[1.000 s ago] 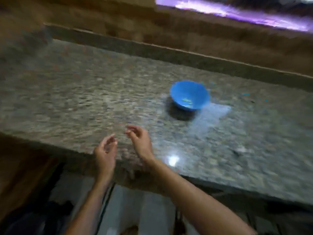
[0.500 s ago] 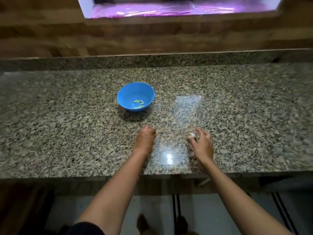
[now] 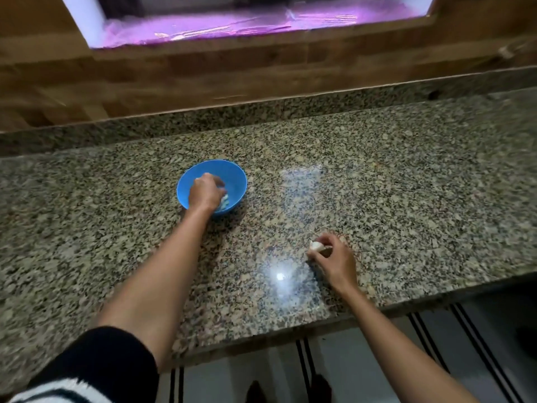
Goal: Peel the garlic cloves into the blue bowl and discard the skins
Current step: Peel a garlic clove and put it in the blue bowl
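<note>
The blue bowl (image 3: 236, 177) stands on the granite counter, left of centre. My left hand (image 3: 205, 193) reaches down into it with the fingers curled, and its back hides the fingertips. Pale peeled garlic cloves (image 3: 224, 202) show in the bowl just right of that hand. Whether the left hand holds a clove I cannot tell. Nearer the front edge, my right hand (image 3: 334, 261) rests on the counter and pinches a white garlic piece (image 3: 316, 246) between thumb and fingers.
The speckled granite counter (image 3: 406, 184) runs across the view, with a raised granite lip and a wooden wall behind it. A bright light reflection (image 3: 279, 276) lies between my arms. The counter's front edge (image 3: 377, 308) drops to a tiled floor.
My left hand has moved from the counter forward into the blue bowl. My right hand stays near the same spot, still pinching the garlic piece.
</note>
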`<state>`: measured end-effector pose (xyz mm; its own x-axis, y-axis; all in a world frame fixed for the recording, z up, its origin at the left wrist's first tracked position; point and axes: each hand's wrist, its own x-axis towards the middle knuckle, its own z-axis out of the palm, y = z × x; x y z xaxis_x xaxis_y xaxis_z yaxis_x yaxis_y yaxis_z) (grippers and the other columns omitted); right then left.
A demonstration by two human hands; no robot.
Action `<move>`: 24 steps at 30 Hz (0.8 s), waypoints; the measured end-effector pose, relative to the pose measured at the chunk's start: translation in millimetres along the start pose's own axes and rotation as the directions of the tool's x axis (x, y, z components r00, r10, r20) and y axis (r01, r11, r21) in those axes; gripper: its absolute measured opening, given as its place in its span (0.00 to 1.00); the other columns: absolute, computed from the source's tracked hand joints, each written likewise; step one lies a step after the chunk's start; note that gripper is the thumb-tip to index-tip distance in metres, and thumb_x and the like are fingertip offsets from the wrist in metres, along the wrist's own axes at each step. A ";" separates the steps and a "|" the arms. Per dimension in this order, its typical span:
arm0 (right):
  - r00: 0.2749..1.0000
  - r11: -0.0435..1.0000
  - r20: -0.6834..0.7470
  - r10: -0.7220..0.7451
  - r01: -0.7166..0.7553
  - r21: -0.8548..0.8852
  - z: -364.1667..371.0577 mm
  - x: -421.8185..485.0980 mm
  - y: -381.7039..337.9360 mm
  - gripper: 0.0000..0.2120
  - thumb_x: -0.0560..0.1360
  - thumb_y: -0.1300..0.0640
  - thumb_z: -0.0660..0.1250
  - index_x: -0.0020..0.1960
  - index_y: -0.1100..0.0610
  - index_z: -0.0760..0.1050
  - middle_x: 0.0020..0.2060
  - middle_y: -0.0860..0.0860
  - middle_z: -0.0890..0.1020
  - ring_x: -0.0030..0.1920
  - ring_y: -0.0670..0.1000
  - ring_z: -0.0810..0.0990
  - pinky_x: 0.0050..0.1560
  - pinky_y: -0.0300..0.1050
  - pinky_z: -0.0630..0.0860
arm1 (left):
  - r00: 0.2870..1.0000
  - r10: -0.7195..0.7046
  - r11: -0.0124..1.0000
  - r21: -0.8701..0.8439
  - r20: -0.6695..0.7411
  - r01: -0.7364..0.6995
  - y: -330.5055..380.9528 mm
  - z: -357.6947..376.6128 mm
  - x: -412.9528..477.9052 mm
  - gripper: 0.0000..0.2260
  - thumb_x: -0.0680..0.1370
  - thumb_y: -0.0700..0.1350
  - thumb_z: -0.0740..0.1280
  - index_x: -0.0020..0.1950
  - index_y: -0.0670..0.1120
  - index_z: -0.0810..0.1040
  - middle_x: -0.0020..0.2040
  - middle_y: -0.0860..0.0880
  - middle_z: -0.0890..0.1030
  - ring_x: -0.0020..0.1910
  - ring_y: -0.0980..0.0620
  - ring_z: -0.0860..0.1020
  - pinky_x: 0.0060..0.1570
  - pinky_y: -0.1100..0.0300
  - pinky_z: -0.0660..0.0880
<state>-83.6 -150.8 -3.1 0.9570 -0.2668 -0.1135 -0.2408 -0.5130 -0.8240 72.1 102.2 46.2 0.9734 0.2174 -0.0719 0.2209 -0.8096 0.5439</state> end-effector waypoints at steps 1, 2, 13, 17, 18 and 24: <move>0.999 0.998 -0.040 -0.030 0.032 0.045 4.3 -4.0 -3.0 0.16 0.69 0.60 0.73 0.55 0.55 0.74 0.49 0.49 0.80 0.46 0.47 0.80 0.39 0.30 0.73 | 0.992 0.053 0.994 -0.088 -0.115 -0.063 8.2 -4.2 -10.4 0.09 0.75 0.41 0.69 0.54 0.43 0.82 0.53 0.44 0.83 0.52 0.47 0.80 0.52 0.56 0.75; 0.994 0.994 -0.087 -0.069 0.076 0.076 9.2 -8.2 -7.7 0.19 0.68 0.62 0.73 0.56 0.55 0.74 0.49 0.48 0.79 0.47 0.47 0.80 0.41 0.30 0.74 | 0.977 0.094 0.969 -0.209 -0.191 -0.134 17.2 -6.5 -26.1 0.10 0.76 0.41 0.67 0.55 0.43 0.82 0.52 0.46 0.83 0.50 0.49 0.80 0.50 0.58 0.76; 0.994 0.891 0.021 -0.107 0.087 0.447 44.9 -22.8 -31.2 0.21 0.70 0.70 0.69 0.56 0.50 0.75 0.54 0.49 0.80 0.56 0.49 0.80 0.54 0.37 0.77 | 0.816 0.142 0.489 -0.756 0.560 0.434 20.4 46.9 -141.1 0.15 0.72 0.36 0.71 0.58 0.40 0.76 0.49 0.41 0.84 0.47 0.45 0.83 0.46 0.56 0.80; 0.976 0.684 0.197 0.090 -0.204 0.700 31.0 -10.5 -35.7 0.10 0.77 0.60 0.62 0.56 0.52 0.78 0.55 0.51 0.82 0.54 0.50 0.80 0.51 0.43 0.79 | 0.811 0.212 0.422 -0.799 0.546 0.428 13.5 42.7 -131.7 0.17 0.69 0.37 0.72 0.57 0.40 0.77 0.52 0.41 0.83 0.50 0.45 0.82 0.55 0.52 0.78; 0.961 0.693 0.263 0.087 -0.248 0.677 27.3 -5.8 -38.1 0.10 0.78 0.57 0.61 0.56 0.53 0.78 0.54 0.52 0.82 0.52 0.50 0.81 0.48 0.42 0.79 | 0.796 0.245 0.418 -0.801 0.554 0.429 14.3 41.6 -129.9 0.17 0.68 0.37 0.72 0.57 0.41 0.78 0.53 0.41 0.82 0.50 0.46 0.82 0.55 0.52 0.77; 0.949 0.664 0.297 0.102 -0.287 0.690 22.2 18.6 -43.4 0.11 0.74 0.63 0.66 0.56 0.61 0.78 0.48 0.57 0.83 0.43 0.52 0.84 0.39 0.42 0.81 | 0.859 0.055 0.255 -0.839 0.509 0.481 32.4 54.5 -129.4 0.15 0.72 0.32 0.69 0.59 0.35 0.77 0.50 0.40 0.83 0.45 0.47 0.83 0.45 0.60 0.81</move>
<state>-51.9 -115.3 18.2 0.9321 -0.0629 -0.3567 -0.3234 0.2991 -0.8978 -43.5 18.1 27.6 0.8791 -0.1354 -0.4570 0.4737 0.3558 0.8057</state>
